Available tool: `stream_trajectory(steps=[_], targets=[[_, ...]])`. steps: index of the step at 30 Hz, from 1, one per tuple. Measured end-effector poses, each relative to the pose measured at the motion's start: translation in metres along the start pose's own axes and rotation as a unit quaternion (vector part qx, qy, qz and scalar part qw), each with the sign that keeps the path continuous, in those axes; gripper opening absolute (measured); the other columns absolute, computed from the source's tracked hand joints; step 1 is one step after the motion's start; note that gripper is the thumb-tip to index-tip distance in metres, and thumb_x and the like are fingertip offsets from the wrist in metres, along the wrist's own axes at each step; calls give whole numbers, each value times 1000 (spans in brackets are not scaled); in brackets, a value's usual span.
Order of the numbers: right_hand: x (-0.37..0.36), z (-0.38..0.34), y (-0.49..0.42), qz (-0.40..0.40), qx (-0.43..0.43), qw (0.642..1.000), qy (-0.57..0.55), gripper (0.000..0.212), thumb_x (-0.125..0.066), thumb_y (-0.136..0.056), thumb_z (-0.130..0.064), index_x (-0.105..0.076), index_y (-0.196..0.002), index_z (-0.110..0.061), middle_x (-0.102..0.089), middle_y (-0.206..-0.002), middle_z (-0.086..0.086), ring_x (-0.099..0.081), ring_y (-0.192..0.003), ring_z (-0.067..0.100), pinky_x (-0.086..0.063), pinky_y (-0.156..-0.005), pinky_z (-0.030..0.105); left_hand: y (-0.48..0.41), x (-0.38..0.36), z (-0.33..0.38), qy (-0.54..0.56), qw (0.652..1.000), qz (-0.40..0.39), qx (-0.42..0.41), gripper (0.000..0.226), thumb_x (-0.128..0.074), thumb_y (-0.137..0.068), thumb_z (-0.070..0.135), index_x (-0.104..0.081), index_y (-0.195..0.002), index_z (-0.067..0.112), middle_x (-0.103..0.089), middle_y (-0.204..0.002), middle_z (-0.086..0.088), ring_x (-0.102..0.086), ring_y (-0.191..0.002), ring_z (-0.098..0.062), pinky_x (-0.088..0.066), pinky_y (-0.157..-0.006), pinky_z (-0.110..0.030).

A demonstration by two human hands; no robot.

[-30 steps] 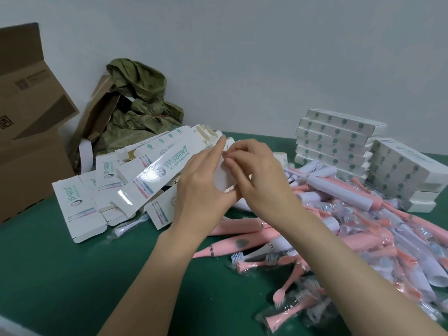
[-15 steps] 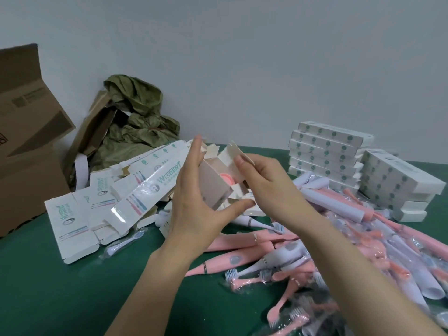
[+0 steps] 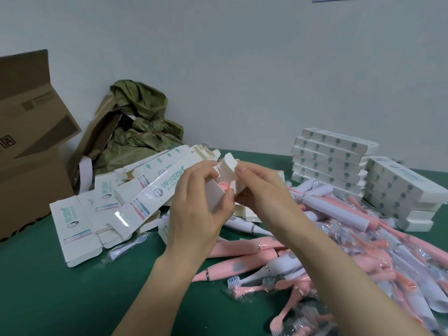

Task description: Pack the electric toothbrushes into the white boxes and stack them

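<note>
A long white box [image 3: 155,197] with green lettering is held above the green table [image 3: 60,292], its open near end towards me. My left hand [image 3: 196,212] grips that end from the left. My right hand [image 3: 261,190] pinches the raised end flap [image 3: 229,162] from the right. The pink base of a toothbrush [image 3: 224,186] shows inside the opening. A heap of pink and white toothbrushes [image 3: 327,243] in clear wrap lies to the right. Two stacks of packed white boxes [image 3: 332,158] stand at the back right.
Flat and folded empty white boxes [image 3: 75,229] lie in a pile at the left. A large brown carton [image 3: 26,146] stands at the far left. A crumpled olive green bag [image 3: 143,127] and cardboard lean against the wall behind them.
The end flap, held closed a second ago, now stands raised between my fingers with the pink toothbrush base visible. Both hands stay on the box end; the view has tilted up.
</note>
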State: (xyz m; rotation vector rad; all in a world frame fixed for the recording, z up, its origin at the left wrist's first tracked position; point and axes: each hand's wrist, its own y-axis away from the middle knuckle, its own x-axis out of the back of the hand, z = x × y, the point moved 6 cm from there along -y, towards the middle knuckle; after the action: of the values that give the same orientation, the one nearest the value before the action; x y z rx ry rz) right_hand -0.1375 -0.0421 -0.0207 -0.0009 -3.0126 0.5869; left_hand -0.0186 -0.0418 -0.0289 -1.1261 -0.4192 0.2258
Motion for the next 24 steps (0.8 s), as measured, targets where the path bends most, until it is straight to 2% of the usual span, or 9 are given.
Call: stream_trajectory(steps=[3, 8, 10, 12, 15, 17, 19, 22, 24], targets=[[3, 9, -1, 6, -66, 990, -123, 35, -37, -101, -17, -66, -92, 1, -66, -79, 7, -62, -77, 18, -53, -74, 29, 1, -3, 1, 0, 1000, -10, 14, 37, -51, -84, 31, -53, -108, 4, -49, -101, 3, -42, -95, -3, -33, -86, -7], [-2, 2, 1, 30, -1, 999, -31, 35, -38, -100, -14, -48, -88, 17, -40, -72, 12, -32, -71, 27, -30, -65, 37, 2, -5, -4, -4, 998, 8, 67, 39, -59, -74, 41, -46, -105, 21, -45, -102, 9, -46, -95, -8, -40, -82, -22], [-10, -5, 5, 19, 55, 998, 12, 33, -37, -101, -13, -56, -91, 12, -45, -71, 19, -41, -70, 30, -38, -69, 39, 3, -1, -4, 22, 996, 39, 82, 30, -57, -78, 36, -47, -101, 20, -42, -99, 8, -45, -94, -5, -39, -81, -17], [-22, -11, 13, 11, 108, 990, 93, 29, -40, -101, -17, -66, -110, -9, -69, -91, -1, -61, -86, 9, -49, -84, 25, 5, 1, -3, 48, 993, 61, 88, 21, -51, -82, 33, -43, -99, 22, -40, -98, 9, -44, -94, -5, -38, -81, -19], [-28, -8, 16, 36, 153, 971, 180, 37, -43, -98, -23, -53, -133, -25, -61, -108, -34, -53, -100, -18, -38, -83, 1, 4, 0, -3, 64, 993, 45, 85, 29, -50, -82, 30, -35, -106, 23, -36, -105, 16, -40, -96, -5, -39, -84, -27], [-20, -3, 13, 66, 153, 971, 173, 38, -43, -98, -22, -51, -134, -28, -62, -105, -30, -58, -96, -11, -42, -80, 4, 5, -9, -9, 73, 991, -26, 113, 56, -63, -71, 27, -31, -117, 25, -33, -114, 17, -39, -108, -10, -39, -92, -33], [-9, 5, 9, 102, 130, 976, 145, 36, -42, -100, -22, -50, -132, -35, -70, -107, -9, -62, -97, 7, -49, -85, 20, 6, -13, -19, 18, 987, -74, 143, 78, -73, -62, 27, -31, -127, 21, -31, -117, 13, -32, -117, -13, -33, -99, -34], [3, 18, 3, 128, 96, 981, 108, 34, -40, -100, -23, -50, -124, -45, -68, -107, -7, -61, -104, 13, -48, -95, 37, 3, -13, -34, -80, 980, -107, 150, 66, -77, -61, 29, -44, -119, 27, -35, -107, 13, -36, -109, -13, -33, -91, -29], [5, 21, 3, 127, 100, 977, 138, 34, -41, -100, -26, -51, -128, -42, -68, -101, -18, -61, -96, 5, -49, -90, 22, 4, -12, -37, -60, 980, -108, 155, 57, -79, -63, 29, -53, -114, 31, -42, -98, 16, -42, -94, -5, -37, -77, -15]])
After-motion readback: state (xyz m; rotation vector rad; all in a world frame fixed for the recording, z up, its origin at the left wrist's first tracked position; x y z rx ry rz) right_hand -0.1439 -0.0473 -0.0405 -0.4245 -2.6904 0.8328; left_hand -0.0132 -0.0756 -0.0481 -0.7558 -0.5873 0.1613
